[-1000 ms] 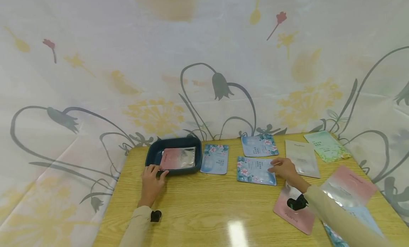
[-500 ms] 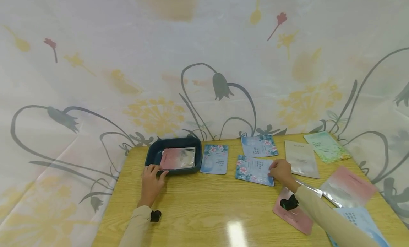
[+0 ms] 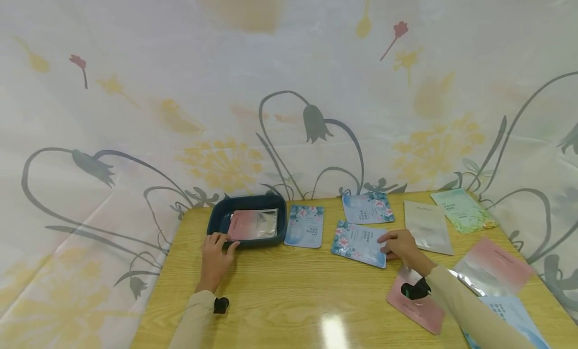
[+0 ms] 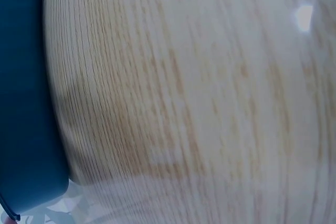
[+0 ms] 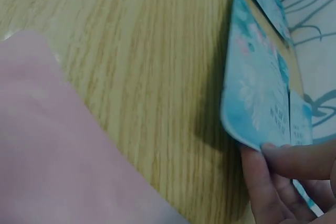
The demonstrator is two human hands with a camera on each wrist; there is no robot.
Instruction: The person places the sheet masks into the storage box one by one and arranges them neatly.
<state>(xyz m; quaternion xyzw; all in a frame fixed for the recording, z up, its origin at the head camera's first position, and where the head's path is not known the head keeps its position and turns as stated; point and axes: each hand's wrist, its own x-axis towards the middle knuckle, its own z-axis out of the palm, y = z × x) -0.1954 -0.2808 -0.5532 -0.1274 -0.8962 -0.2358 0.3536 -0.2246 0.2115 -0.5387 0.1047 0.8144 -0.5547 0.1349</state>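
Observation:
My right hand (image 3: 402, 246) pinches the right edge of a blue floral face mask sachet (image 3: 358, 243), thumb on top and fingers underneath. In the right wrist view that sachet (image 5: 257, 87) tilts up off the wood with a shadow beside it. My left hand (image 3: 217, 256) holds the front left rim of a dark blue plastic basin (image 3: 259, 244); only the basin's wall (image 4: 26, 87) shows from that wrist, and the hand itself is out of sight there. Inside the basin lies a pink and silver mask sachet (image 3: 253, 224).
Two more blue floral sachets lie flat, one beside the basin (image 3: 304, 226) and one behind the held sachet (image 3: 368, 208). To the right are a silver sachet (image 3: 427, 226), a green sachet (image 3: 465, 209), pink sachets (image 3: 494, 266) and another blue sachet (image 3: 515, 319). A patterned cloth (image 3: 289, 153) hangs behind the table.
The right hand has drawn the blue floral sachet slightly left and its near edge has lifted. The left hand stays on the basin's rim.

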